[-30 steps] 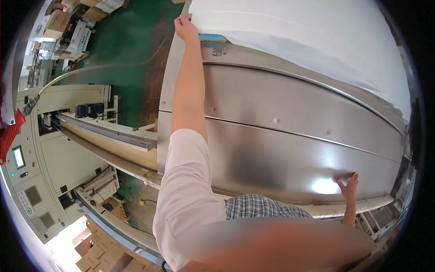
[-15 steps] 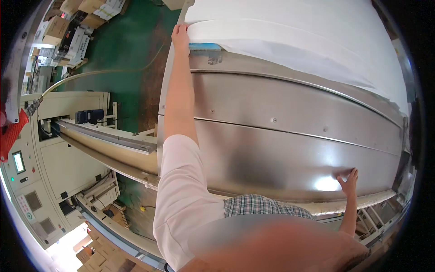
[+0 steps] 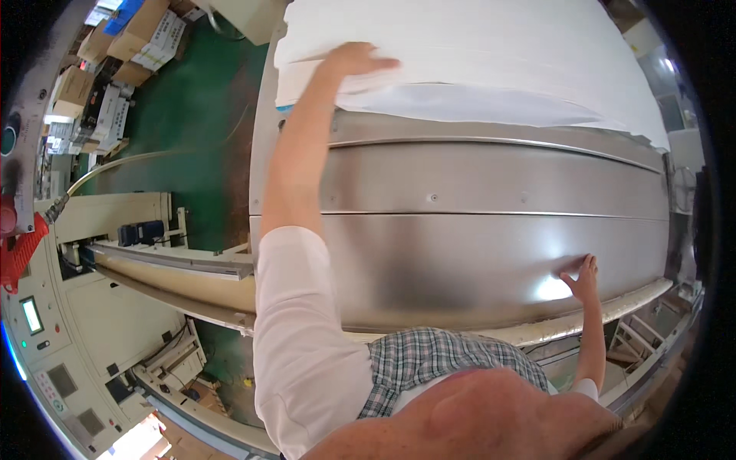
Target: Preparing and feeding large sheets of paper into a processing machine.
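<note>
A broad white sheet of fabric or paper (image 3: 475, 54) lies in layers over the far part of a steel table (image 3: 399, 253). My left hand (image 3: 356, 60) reaches far forward onto its near left part. Its fingers stretch out to the right, slightly smeared by motion, with nothing seen in them. The sheet's near edge hangs loosely in folds along the steel. At the right, close to the table's front edge, my right hand (image 3: 583, 277) rests on the bare metal with its fingers apart. A bit of blue (image 3: 285, 108) peeks out under the sheet's left corner.
A pale machine cabinet (image 3: 115, 299) with a small screen stands left, with a long roller (image 3: 176, 287) running from it toward the table. A hose (image 3: 123, 159) with a red handle (image 3: 23, 253) crosses the green floor. Cardboard boxes (image 3: 75, 86) are stacked at far left.
My left hand has moved from the sheet's left corner rightward onto its top, and the sheet's left edge now lies flatter. My right hand stays on the steel. The view has shifted slightly.
</note>
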### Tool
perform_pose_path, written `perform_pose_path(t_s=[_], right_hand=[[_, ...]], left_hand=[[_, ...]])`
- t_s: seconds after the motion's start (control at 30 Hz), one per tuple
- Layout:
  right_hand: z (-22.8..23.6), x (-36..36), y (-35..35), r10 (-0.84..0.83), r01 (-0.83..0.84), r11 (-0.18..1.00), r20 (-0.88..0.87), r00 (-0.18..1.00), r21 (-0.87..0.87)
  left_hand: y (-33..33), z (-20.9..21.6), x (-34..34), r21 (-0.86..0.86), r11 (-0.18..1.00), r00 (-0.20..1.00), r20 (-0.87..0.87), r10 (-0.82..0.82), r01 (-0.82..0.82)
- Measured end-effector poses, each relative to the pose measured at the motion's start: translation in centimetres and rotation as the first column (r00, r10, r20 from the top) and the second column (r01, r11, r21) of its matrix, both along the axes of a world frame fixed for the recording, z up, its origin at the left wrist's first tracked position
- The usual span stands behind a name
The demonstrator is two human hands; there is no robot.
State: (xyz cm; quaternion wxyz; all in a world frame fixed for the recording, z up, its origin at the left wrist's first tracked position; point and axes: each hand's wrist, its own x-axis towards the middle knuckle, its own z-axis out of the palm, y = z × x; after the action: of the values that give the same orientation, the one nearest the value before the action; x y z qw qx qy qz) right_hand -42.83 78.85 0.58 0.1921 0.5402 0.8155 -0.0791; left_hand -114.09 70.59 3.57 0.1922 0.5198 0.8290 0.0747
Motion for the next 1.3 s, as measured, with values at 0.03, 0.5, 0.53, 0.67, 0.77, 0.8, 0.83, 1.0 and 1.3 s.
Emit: perform_pose_path(t_s=[0.03,0.5,0.53,0.67,0.77,0.8,0.83,1.0,1.3], right_hand=[[-0.3,-0.3,0.1,0.032,-0.034,0.999,-0.056,0.998,-0.022],[4.1,-43.6,3.2,0.662,-0.568,0.682,-0.719,0.212,0.460],[6.2,-46.7,1.7,0.624,-0.675,0.666,-0.732,0.272,0.317],[3.4,-48.5,5.8,0.713,-0.669,0.684,-0.466,0.524,0.293],[5.1,-44.1,12.4,0.651,-0.670,0.739,-0.334,0.682,0.073],[5.9,-41.8,15.1,0.639,-0.657,0.751,-0.325,0.697,0.066],[7.1,-39.4,17.7,0.666,-0.692,0.720,-0.338,0.665,0.059],[8.1,-21.0,35.2,0.657,-0.669,0.742,-0.149,0.739,-0.046],[5.1,-0.7,61.8,0.553,-0.580,0.814,0.357,0.753,-0.035]], left_hand=[[1.3,-0.6,1.0,0.017,0.998,0.997,0.057,-0.056,0.055],[-0.9,1.6,9.3,-0.232,0.964,0.952,-0.303,0.055,-0.129],[-1.1,1.2,9.4,-0.233,0.964,0.949,-0.311,0.048,-0.126],[3.0,1.2,12.9,-0.279,0.949,0.949,-0.308,0.057,-0.148],[1.5,1.2,11.3,-0.278,0.917,0.933,-0.299,0.201,-0.287],[0.8,1.8,11.1,-0.312,0.882,0.913,-0.321,0.251,-0.353],[-0.6,2.7,10.4,-0.357,0.841,0.893,-0.350,0.282,-0.405],[2.9,2.0,13.2,-0.438,0.692,0.790,-0.520,0.325,-0.573],[3.9,1.1,13.8,-0.370,0.685,0.750,-0.523,0.405,-0.628]])
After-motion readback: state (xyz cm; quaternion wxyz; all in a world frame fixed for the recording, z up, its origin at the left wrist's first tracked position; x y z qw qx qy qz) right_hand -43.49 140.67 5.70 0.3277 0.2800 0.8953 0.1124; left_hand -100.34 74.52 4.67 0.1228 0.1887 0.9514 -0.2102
